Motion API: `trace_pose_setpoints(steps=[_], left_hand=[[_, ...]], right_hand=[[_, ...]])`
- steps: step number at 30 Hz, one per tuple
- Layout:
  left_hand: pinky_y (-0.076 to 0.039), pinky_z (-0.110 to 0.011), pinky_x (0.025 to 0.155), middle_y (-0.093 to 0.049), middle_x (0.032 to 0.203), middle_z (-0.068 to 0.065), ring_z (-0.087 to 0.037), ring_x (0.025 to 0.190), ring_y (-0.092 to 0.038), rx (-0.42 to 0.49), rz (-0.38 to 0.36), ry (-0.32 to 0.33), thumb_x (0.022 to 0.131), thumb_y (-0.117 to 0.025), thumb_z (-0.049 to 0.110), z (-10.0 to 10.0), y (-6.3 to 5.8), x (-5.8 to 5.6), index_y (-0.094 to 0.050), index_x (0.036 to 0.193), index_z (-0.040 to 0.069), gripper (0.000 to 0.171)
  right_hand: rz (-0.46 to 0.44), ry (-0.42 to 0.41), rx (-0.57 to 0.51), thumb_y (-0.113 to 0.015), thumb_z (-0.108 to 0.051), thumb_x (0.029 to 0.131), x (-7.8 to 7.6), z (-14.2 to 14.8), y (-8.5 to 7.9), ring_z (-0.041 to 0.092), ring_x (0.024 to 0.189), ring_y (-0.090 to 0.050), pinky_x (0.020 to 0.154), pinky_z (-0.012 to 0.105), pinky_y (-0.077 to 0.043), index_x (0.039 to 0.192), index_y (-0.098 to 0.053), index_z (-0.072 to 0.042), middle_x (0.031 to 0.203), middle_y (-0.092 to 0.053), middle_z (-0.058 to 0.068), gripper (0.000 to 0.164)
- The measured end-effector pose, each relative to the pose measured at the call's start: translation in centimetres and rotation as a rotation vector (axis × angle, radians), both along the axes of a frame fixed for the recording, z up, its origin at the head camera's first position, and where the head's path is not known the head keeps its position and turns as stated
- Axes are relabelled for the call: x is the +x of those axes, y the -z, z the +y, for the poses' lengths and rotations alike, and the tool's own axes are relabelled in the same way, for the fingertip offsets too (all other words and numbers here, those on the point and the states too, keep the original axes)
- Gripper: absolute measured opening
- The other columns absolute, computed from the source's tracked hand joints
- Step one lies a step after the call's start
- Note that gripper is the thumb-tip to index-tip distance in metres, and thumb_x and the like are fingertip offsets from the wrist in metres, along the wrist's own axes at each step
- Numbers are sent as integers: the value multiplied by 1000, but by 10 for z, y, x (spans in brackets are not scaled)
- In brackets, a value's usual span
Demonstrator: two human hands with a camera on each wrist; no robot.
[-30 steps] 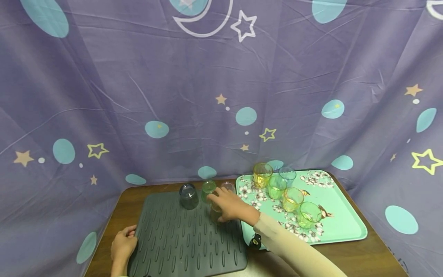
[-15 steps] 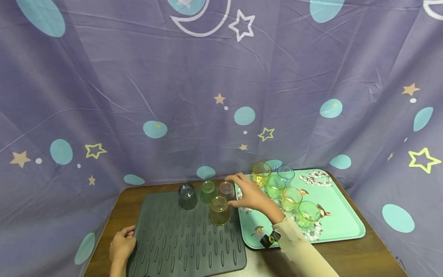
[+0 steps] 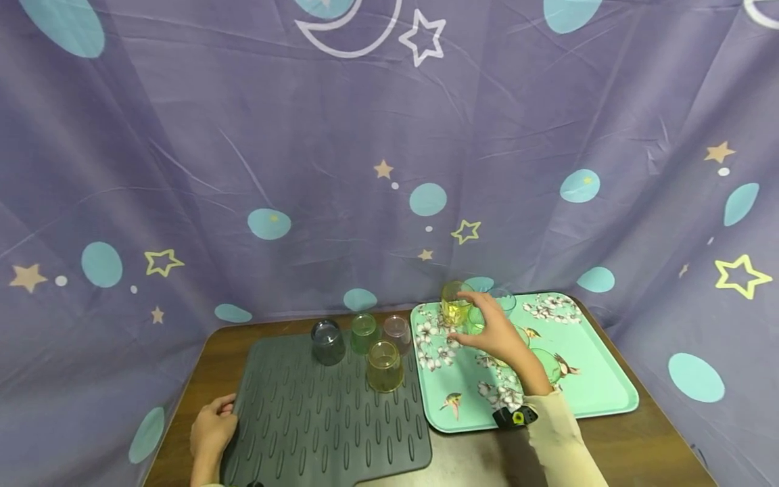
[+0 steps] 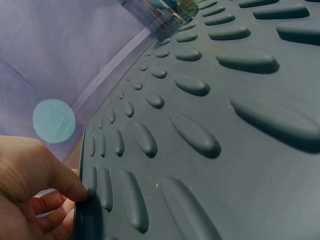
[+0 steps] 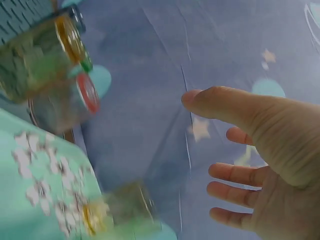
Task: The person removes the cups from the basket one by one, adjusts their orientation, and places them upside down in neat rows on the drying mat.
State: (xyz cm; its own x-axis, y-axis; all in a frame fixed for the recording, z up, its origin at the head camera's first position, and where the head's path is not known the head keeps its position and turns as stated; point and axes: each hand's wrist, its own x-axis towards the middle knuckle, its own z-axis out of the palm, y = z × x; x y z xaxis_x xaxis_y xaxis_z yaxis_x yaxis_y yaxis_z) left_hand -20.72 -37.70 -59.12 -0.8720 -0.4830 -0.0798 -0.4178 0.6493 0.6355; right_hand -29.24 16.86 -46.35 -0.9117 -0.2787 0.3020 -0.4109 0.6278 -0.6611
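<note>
My left hand [image 3: 213, 431] pinches the left edge of a dark grey ribbed drying mat [image 3: 304, 419]; in the left wrist view its thumb lies on the mat's border, other fingers curled beside it. My right hand [image 3: 496, 331] is above the mint floral tray [image 3: 596, 385], thumb and fingers spread with nothing between them. A yellow glass [image 3: 454, 310] stands just left of its fingertips. Behind the hand, partly hidden, are a blue glass [image 3: 504, 301] and several green and yellow ones. On the mat, upside down, sit a dark glass [image 3: 327, 343], a green one, a pinkish one and an amber glass [image 3: 385, 368].
The mat and tray lie side by side on a brown wooden table [image 3: 201, 379]. A purple curtain [image 3: 341, 155] with moons and stars hangs right behind the table's back edge. A dark wristband [image 3: 514, 417] is on the right wrist.
My right hand has let go of the amber glass on the mat and moved right, over the tray, beside the yellow glass. The left hand stays at the mat's edge.
</note>
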Motion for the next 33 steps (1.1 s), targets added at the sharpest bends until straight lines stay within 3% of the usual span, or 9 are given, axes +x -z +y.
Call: trace_pose_setpoints(steps=[8, 17, 27, 33], left_hand=[[-47, -56, 79, -62, 119, -24, -54, 113, -58, 1, -13, 3, 81, -51, 8, -1, 0, -2, -64, 131, 5, 52], [-47, -54, 77, -63, 119, -25, -53, 110, -60, -9, 4, 16, 79, -52, 8, -3, 0, -2, -65, 130, 4, 52], [-46, -60, 85, -60, 124, -29, -58, 117, -55, 1, -30, 32, 81, -51, 8, -4, -2, -3, -63, 133, 3, 54], [-47, -52, 77, -65, 115, -22, -48, 107, -61, 1, -15, 18, 82, -52, 8, -3, 0, -4, -65, 131, 4, 51]], right_hand=[[17, 78, -13, -87, -21, 79, 6, 42, 9, 45, 126, -51, 98, 65, -44, 146, -49, -7, 142, -54, 24, 78], [-3, 147, -62, -87, -22, 79, 18, 75, 29, 46, 131, -48, 100, 68, -42, 148, -46, -4, 147, -49, 24, 83], [-174, 162, -166, -87, -24, 80, 32, 118, 54, 49, 141, -35, 103, 74, -34, 157, -32, -13, 155, -37, 25, 95], [-253, 110, -283, -82, -16, 84, 40, 140, 75, 50, 143, -32, 107, 76, -27, 158, -29, -11, 154, -38, 25, 91]])
